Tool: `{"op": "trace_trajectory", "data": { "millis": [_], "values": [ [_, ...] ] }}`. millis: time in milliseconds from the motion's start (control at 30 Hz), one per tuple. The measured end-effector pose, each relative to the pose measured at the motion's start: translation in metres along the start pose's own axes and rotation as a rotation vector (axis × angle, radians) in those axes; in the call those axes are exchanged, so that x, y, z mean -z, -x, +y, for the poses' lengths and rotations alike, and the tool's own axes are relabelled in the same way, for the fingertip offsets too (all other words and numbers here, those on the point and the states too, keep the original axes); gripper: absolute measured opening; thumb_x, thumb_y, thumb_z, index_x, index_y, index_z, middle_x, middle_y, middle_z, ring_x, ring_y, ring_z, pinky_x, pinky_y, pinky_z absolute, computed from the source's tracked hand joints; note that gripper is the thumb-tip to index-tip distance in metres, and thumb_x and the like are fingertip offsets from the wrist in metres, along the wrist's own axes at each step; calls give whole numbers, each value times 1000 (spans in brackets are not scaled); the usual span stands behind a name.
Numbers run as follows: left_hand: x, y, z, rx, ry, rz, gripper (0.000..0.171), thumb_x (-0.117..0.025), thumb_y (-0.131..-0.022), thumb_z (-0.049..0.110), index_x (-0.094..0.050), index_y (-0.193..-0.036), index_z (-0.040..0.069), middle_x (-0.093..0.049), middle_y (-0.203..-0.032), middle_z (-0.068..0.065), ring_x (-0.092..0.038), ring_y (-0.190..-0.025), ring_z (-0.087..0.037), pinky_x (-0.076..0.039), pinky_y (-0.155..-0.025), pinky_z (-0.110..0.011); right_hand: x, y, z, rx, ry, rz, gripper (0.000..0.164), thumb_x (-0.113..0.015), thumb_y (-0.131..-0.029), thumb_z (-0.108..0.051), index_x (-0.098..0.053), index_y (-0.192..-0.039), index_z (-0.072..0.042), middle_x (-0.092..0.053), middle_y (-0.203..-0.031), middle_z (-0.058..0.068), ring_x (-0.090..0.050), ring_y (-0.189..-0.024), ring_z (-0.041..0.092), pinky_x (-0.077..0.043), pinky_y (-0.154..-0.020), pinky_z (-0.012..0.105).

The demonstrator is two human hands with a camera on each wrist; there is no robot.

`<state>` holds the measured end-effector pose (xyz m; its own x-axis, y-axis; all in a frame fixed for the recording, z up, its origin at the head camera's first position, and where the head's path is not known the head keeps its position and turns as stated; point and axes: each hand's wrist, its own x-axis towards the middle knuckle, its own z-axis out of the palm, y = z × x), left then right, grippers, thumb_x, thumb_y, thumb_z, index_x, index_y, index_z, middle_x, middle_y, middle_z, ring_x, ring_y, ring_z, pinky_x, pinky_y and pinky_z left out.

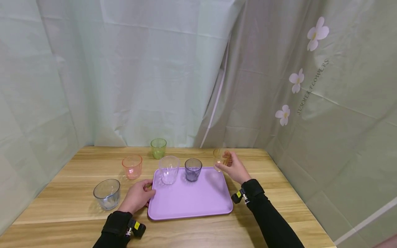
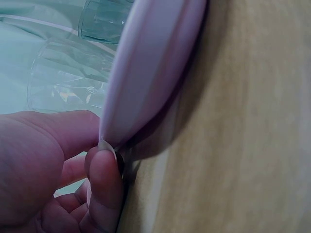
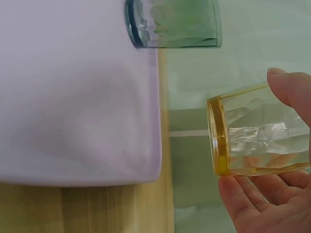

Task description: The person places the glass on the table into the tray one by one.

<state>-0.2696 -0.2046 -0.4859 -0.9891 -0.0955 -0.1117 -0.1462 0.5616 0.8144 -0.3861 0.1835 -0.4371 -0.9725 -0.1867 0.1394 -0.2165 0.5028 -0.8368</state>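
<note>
A purple tray (image 1: 189, 203) lies on the wooden table, and my left hand (image 1: 138, 195) pinches its left edge between thumb and fingers. In the left wrist view the thumb and fingertips meet at the tray rim (image 2: 131, 87). My right hand (image 1: 236, 169) grips a yellow glass tumbler (image 3: 262, 133), lifted near the tray's back right corner. On the tray stand a clear tumbler (image 1: 169, 174) at the back left and a dark grey tumbler (image 1: 193, 172) beside it. The right wrist view shows the yellow tumbler's base apart from the tray.
A green tumbler (image 1: 158, 151) stands behind the tray. Left of the tray are an orange-pink tumbler (image 1: 132, 168) and a bluish clear tumbler (image 1: 107, 196), close to the left forearm. Curtains (image 1: 155, 86) hang behind the table's back edge and along both sides.
</note>
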Motion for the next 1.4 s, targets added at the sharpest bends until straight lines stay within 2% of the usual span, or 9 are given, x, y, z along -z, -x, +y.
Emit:
{"op": "trace_trajectory", "data": {
  "millis": [200, 433, 533, 833, 1033, 1400],
  "values": [
    [0, 0, -1, 10, 3, -4, 59, -71, -102, 12, -53, -155, -6, -57, -86, -9, -63, -69, -20, -54, -60, -29, -6, 1, 2, -2, -5, -4, 83, -86, -97, -34, -43, -160, -3, -62, -152, 16, -62, -132, 38, -52, -114, 55],
    [0, 0, 0, 4, 8, -1, 58, -70, -102, 11, -54, -155, -6, -57, -86, -9, -63, -68, -20, -55, -60, -29, -15, 3, 6, -7, -8, -17, 72, -86, -97, -29, -48, -153, -3, -62, -150, 18, -62, -130, 37, -52, -113, 55],
    [0, 1, 0, 6, 12, -1, 58, -71, -102, 11, -54, -155, -6, -56, -86, -9, -63, -68, -20, -55, -60, -29, -19, 3, 10, -11, -9, -17, 72, -86, -97, -27, -49, -153, -2, -62, -150, 20, -62, -129, 37, -51, -113, 54],
    [-1, 0, -1, 6, 11, 0, 59, -71, -101, 11, -54, -155, -7, -57, -88, -10, -63, -70, -20, -56, -61, -30, -29, 2, 20, -5, -41, -36, 77, -87, -95, -21, -46, -154, 5, -62, -149, 22, -63, -126, 36, -56, -105, 50],
    [-1, -1, -2, 2, 11, 3, 59, -71, -101, 10, -54, -155, -7, -56, -88, -10, -63, -70, -20, -56, -61, -30, -35, -1, 27, 19, -47, -43, 80, -89, -93, -22, -45, -155, 5, -63, -146, 22, -66, -124, 36, -56, -108, 54],
    [-1, -1, -4, 5, 15, 2, 59, -71, -101, 10, -54, -155, -7, -56, -89, -11, -63, -72, -20, -57, -62, -31, -39, 4, 18, 9, -9, -70, 76, -86, -95, -18, -44, -154, 6, -62, -148, 25, -64, -128, 40, -53, -112, 57]
  ]
}}
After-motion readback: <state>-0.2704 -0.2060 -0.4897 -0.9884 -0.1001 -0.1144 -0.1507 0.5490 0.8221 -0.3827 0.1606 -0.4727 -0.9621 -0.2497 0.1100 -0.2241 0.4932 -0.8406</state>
